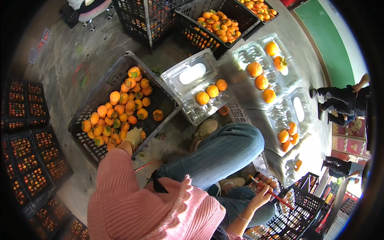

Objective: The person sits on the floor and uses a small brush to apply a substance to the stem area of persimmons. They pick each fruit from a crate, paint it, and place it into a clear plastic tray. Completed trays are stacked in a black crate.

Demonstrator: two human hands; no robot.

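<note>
A black plastic crate (177, 105) stands before me with many orange persimmons (120, 108), some with green calyxes. My left hand (133, 137), in a pale glove, reaches in among them at the near side; its fingers are partly hidden. At the lower right, my bare right hand (261, 197) holds a thin red stick (280, 200) with a pale tip, over my bent knee. An opened clear plastic clamshell tray (192, 76) beside the crate holds three persimmons (212, 91). More clear trays (274, 118) to the right hold persimmons in small groups.
Persimmons fill other black crates (222, 45) at the top. Stacked crates (27, 162) line the left. Below my right hand is a black crate (315, 204) with packed trays. A loose persimmon (223, 110) lies under the tray's edge. Two people (345, 100) stand at the far right.
</note>
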